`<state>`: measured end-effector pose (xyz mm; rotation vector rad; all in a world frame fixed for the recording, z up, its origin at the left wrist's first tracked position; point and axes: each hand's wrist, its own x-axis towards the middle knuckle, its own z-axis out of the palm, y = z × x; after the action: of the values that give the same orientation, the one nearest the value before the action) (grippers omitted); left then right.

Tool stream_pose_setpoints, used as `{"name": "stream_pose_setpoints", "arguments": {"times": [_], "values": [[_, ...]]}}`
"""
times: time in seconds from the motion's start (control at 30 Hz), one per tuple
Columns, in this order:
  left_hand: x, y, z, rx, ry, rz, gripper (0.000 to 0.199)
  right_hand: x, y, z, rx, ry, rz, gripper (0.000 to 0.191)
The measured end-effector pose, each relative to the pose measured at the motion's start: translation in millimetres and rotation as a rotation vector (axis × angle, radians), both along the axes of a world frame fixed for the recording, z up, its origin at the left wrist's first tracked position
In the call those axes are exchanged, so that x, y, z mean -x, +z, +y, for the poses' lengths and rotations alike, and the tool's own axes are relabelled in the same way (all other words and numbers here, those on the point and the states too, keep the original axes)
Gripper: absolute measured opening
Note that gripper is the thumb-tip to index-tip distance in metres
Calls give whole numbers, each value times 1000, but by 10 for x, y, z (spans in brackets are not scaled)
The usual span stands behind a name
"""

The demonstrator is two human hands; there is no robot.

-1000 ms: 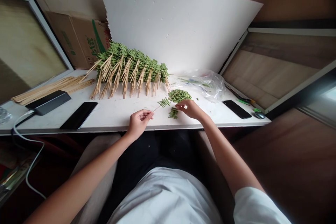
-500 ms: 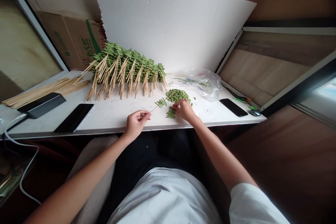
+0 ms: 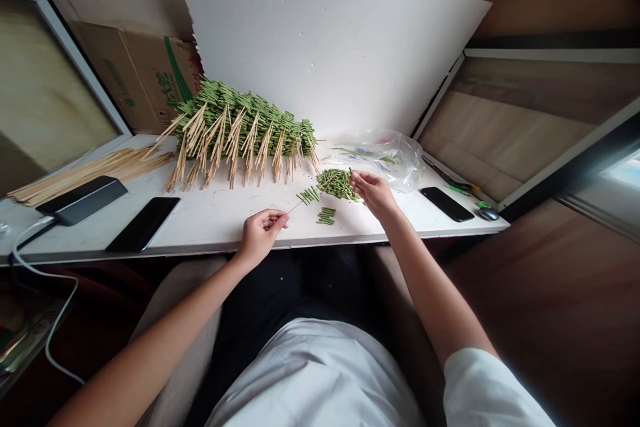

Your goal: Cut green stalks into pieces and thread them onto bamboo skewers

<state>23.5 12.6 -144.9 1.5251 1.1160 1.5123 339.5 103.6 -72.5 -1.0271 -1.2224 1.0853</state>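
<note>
Between its thumb and fingers, my left hand pinches a thin wooden skewer that carries several short green bean pieces near its far end. My right hand is raised at the right edge of a heap of cut green pieces, with a small green piece at its closed fingertips. A short row of green pieces lies on the white table between my hands. Behind my left hand, a large stack of filled skewers has its bare ends pointing forward.
Loose skewers, a black box with a white cable, and a phone are at the left. A clear plastic bag, another phone and a mouse lie at the right. A white foam board stands behind.
My right hand has moved up and right, away from the short row of green pieces, and now has a piece at its fingertips. My left hand and its skewer have hardly moved.
</note>
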Motion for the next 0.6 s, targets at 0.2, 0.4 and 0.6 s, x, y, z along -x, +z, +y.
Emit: {"name": "stream_pose_setpoints", "arguments": {"times": [0.2, 0.4, 0.6], "values": [[8, 16, -13, -4, -16, 23, 32, 134, 74, -99, 119, 144, 176, 48], [2, 22, -16, 5, -14, 28, 32, 272, 30, -143, 78, 108, 192, 51], [-3, 13, -11, 6, -4, 25, 31, 305, 6, -138, 64, 173, 190, 47]]}}
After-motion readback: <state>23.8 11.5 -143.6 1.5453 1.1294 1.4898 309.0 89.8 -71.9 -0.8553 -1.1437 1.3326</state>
